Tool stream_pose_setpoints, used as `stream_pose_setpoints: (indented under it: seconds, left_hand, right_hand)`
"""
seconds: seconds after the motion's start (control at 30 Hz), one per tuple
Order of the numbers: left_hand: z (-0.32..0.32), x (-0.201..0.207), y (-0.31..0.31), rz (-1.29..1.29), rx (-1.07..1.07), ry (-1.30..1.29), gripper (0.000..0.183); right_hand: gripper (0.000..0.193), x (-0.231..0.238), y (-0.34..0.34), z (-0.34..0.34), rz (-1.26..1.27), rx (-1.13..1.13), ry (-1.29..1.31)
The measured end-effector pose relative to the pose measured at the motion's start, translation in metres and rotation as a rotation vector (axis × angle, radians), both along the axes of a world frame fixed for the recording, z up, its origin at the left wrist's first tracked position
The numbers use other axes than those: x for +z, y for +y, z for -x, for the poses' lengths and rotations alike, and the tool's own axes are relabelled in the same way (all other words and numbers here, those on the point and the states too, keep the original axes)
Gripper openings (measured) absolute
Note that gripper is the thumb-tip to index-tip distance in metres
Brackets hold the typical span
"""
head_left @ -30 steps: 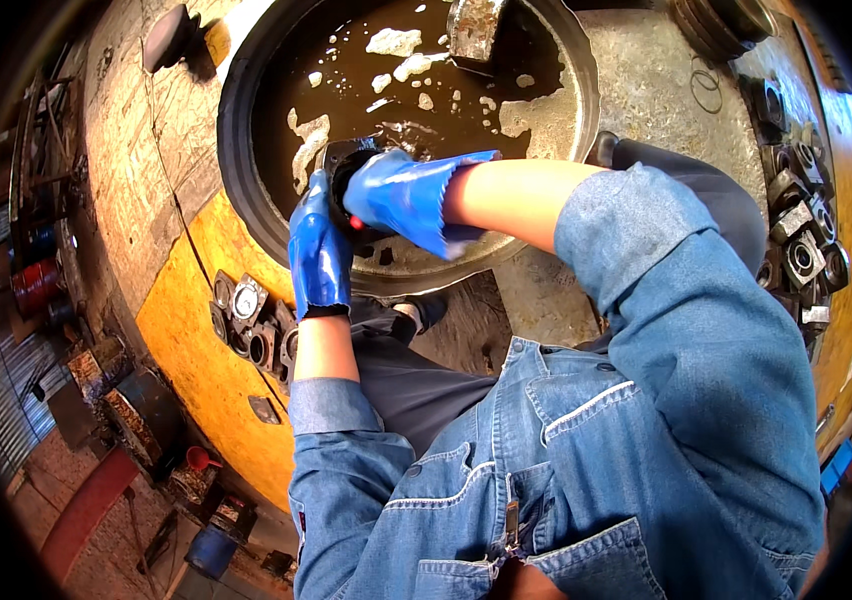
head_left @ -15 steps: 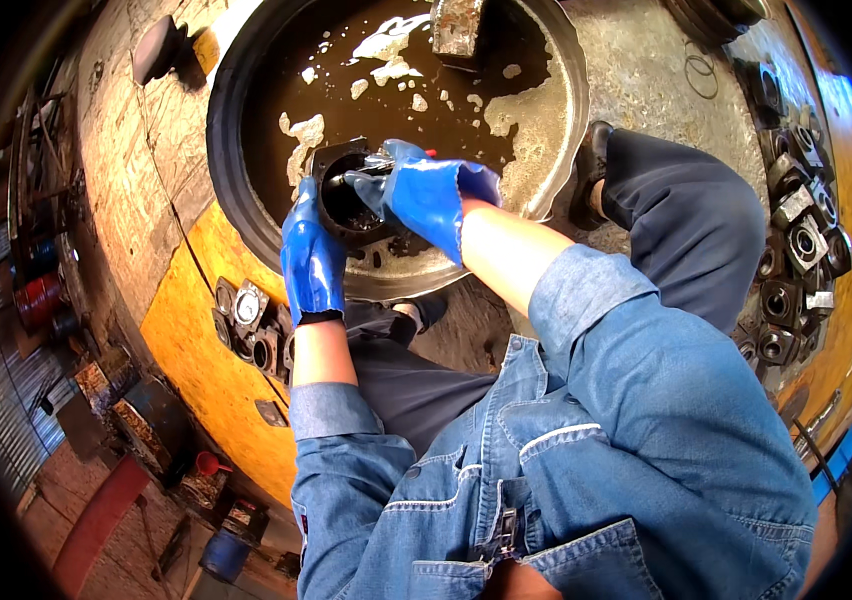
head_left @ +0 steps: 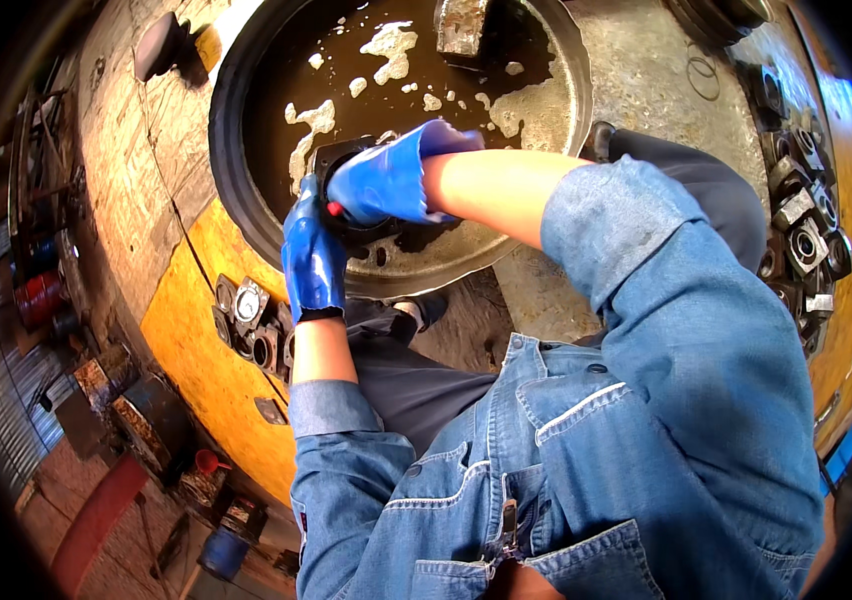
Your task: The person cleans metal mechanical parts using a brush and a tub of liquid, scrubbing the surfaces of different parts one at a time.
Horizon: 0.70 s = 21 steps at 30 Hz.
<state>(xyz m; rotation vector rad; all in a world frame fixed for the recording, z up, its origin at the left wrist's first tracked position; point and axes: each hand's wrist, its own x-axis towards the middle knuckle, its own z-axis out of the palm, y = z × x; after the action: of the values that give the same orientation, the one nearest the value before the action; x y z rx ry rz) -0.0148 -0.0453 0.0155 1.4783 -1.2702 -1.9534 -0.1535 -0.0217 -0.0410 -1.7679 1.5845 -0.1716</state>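
Note:
Both of my hands wear blue rubber gloves over a round dark basin (head_left: 227, 140) holding brown liquid with patches of foam. My left hand (head_left: 312, 255) grips the left side of a dark, wet, squarish metal housing (head_left: 329, 157) at the basin's near side. My right hand (head_left: 378, 185) is closed at the housing's round opening and covers most of it. A small tool with a red end (head_left: 334, 209) shows at the right glove's lower left; the rest of this tool is hidden by the glove.
A rusty metal block (head_left: 462, 28) stands in the basin's far side. Several metal housings (head_left: 264, 350) lie on the yellow surface at left, and more metal housings (head_left: 806, 245) are piled at right. My knees flank the basin. A thin ring (head_left: 701, 78) lies on the floor.
My right hand has turned over and its forearm has swung up, bringing the tool's red end from the glove's far side to its lower left. My left hand and the housing stay nearly in place.

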Motion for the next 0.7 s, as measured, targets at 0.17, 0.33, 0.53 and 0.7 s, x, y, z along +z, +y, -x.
stream_pose_setpoints:
  seconds: [0.17,0.33,0.53,0.7]
  left_hand:
    - [-0.006,0.004,0.003,-0.055,0.023,0.062,0.052]
    - [-0.003,0.009,0.002,-0.041,0.020,-0.047,0.052]
    - [0.000,0.009,0.008,0.063,0.023,-0.057,0.054]
    - [0.001,0.024,0.009,0.123,-0.120,-0.225,0.048]
  right_hand:
    - [0.025,0.011,0.016,0.000,0.355,0.590,0.311]
    - [0.024,0.010,0.011,0.011,0.487,0.528,0.044]
    - [0.025,0.029,0.008,0.000,0.149,0.329,0.205]
    - [0.026,0.021,0.003,-0.007,-0.162,-0.095,0.085]
